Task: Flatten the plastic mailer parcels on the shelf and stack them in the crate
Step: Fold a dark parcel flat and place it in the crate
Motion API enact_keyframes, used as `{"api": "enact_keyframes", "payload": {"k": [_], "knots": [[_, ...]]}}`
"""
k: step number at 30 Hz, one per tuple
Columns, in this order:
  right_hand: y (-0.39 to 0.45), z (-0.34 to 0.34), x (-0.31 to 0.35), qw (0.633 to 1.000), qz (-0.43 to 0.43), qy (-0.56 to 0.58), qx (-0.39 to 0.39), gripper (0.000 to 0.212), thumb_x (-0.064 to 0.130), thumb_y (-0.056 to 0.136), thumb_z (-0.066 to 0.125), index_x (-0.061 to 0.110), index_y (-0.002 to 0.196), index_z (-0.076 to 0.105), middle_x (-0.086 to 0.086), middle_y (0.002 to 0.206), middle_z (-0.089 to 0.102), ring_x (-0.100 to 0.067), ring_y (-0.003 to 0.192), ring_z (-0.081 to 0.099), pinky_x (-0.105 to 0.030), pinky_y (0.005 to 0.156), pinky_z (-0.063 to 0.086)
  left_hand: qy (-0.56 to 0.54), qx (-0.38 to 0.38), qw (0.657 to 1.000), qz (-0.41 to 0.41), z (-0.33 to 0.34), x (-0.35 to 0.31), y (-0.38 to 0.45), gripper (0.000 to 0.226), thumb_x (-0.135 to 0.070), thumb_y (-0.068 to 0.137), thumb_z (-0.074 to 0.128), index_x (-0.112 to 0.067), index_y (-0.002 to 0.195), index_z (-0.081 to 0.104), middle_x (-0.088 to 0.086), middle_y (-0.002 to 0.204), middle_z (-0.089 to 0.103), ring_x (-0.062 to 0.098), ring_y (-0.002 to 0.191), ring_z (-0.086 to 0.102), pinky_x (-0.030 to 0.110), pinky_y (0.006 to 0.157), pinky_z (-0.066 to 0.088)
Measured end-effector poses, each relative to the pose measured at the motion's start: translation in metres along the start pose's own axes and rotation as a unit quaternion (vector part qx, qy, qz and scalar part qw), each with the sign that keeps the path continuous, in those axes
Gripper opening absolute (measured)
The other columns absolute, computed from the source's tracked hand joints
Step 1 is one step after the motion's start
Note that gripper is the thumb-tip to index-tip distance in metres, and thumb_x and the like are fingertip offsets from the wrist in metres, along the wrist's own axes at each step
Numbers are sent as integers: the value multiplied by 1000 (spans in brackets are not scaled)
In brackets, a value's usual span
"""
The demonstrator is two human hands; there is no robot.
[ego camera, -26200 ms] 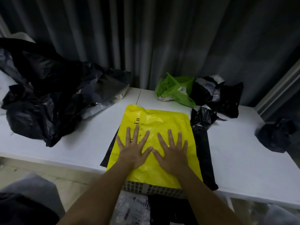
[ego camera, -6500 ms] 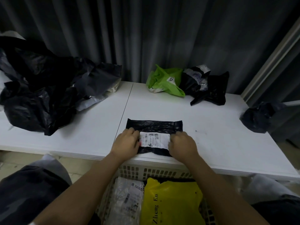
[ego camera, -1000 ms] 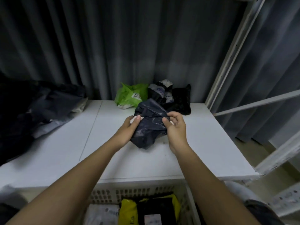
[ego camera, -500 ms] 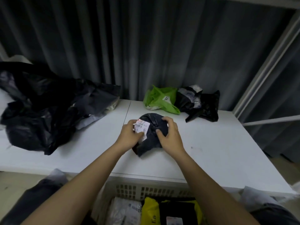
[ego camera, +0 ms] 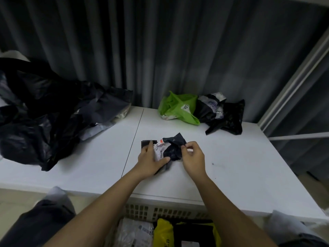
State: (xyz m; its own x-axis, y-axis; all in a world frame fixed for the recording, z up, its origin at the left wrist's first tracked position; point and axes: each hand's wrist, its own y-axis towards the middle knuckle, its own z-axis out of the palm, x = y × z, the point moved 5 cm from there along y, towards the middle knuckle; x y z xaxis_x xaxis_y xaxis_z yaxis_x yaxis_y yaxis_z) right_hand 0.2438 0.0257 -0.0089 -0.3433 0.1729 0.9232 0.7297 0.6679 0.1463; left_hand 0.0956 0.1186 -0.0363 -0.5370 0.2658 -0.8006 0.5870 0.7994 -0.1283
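A crumpled black mailer (ego camera: pixel 173 148) with a white shipping label lies on the white shelf (ego camera: pixel 231 166) in front of me. My left hand (ego camera: pixel 150 161) rests on its left part, fingers over the label and thumb along the lower edge. My right hand (ego camera: pixel 193 158) pinches the mailer's right edge between thumb and fingertips. Below the shelf's front edge stands the pale perforated crate (ego camera: pixel 160 213), holding a white mailer (ego camera: pixel 135 232), a yellow mailer (ego camera: pixel 162 234) and a black mailer (ego camera: pixel 194 234) on top.
At the back of the shelf lie a green mailer (ego camera: pixel 178 108) and crumpled black mailers (ego camera: pixel 222 114). A big heap of black and grey bags (ego camera: pixel 44 111) covers the left side. Grey curtains hang behind; a white frame post (ego camera: pixel 293 75) rises at the right.
The black mailer has gone down from between my raised hands onto the shelf and is partly spread. My left hand now lies on the label; my right hand has moved to the right edge.
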Motion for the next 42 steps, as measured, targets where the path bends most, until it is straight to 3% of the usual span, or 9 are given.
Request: {"api": "enact_keyframes", "payload": {"k": [6, 11, 14, 17, 20, 24, 29, 39, 42], "knots": [[-4, -4, -17, 999, 26, 20, 22, 19, 12, 93, 58, 20, 78, 52, 2, 73, 56, -19, 65, 56, -20, 61, 46, 3, 18, 1000, -16, 18, 16, -3, 125, -71, 56, 65, -15, 151, 7, 9, 151, 30, 32, 139, 29, 48, 108, 34], [-2, -11, -19, 998, 50, 46, -3, 16, 12, 93, 59, 20, 80, 55, 1, 78, 59, -30, 74, 64, -35, 70, 54, 108, 43, 993, 16, 25, 17, -7, 126, -54, 72, 75, -10, 151, -13, 7, 159, 8, 28, 145, 16, 42, 113, 27], [0, -14, -18, 995, 75, 59, -15, 10, 14, 93, 59, 18, 84, 58, 1, 82, 60, -31, 81, 64, -37, 75, 56, 177, -19, 983, 56, 17, 10, -11, 93, -41, 86, 64, -10, 152, 7, 7, 152, 31, 28, 133, 37, 39, 98, 42], [0, -22, -12, 997, 73, 19, -12, 2, 14, 93, 58, 12, 94, 58, 3, 83, 58, -19, 79, 58, -13, 62, 45, 257, -69, 958, 104, 10, -5, -15, 33, -30, 98, 44, -13, 127, 45, 6, 121, 58, 28, 105, 56, 33, 73, 43], [-1, -20, -6, 996, 75, -43, 36, 19, 27, 91, 62, 16, 102, 52, 8, 83, 53, -12, 78, 52, -22, 63, 39, 305, -61, 943, 118, 9, -15, -17, 19, -24, 100, 37, -15, 107, 52, 6, 109, 64, 30, 96, 60, 32, 66, 41], [-2, -19, -3, 989, 69, -130, 13, 38, 47, 83, 66, 18, 102, 49, -1, 105, 45, -20, 85, 55, -28, 72, 40, 324, -63, 934, 134, 11, -25, -17, 21, -18, 96, 39, -18, 111, 53, 4, 111, 64, 29, 98, 61, 32, 68, 42], [0, -21, 6, 983, 29, -175, -38, 17, 30, 91, 60, 16, 100, 59, -4, 111, 44, -26, 88, 59, -29, 70, 45, 341, -81, 927, 134, 7, -33, -22, 37, -7, 90, 40, -19, 124, 49, 4, 120, 60, 29, 104, 60, 31, 74, 44], [3, -37, -11, 996, 45, -78, -3, 17, 14, 96, 53, 6, 103, 66, -12, 104, 64, -17, 85, 55, -24, 72, 37, 314, -71, 936, 145, -11, -28, -24, 51, -2, 88, 40, -25, 133, 49, 0, 129, 57, 27, 111, 57, 33, 81, 45], [-7, -46, -5, 994, -17, -95, -45, 15, 16, 94, 56, 12, 108, 62, -2, 104, 56, -16, 82, 55, -26, 70, 41, 313, -63, 934, 158, -12, -28, -27, 51, -2, 87, 40, -25, 132, 50, 0, 126, 59, 28, 108, 58, 33, 78, 44]]}}
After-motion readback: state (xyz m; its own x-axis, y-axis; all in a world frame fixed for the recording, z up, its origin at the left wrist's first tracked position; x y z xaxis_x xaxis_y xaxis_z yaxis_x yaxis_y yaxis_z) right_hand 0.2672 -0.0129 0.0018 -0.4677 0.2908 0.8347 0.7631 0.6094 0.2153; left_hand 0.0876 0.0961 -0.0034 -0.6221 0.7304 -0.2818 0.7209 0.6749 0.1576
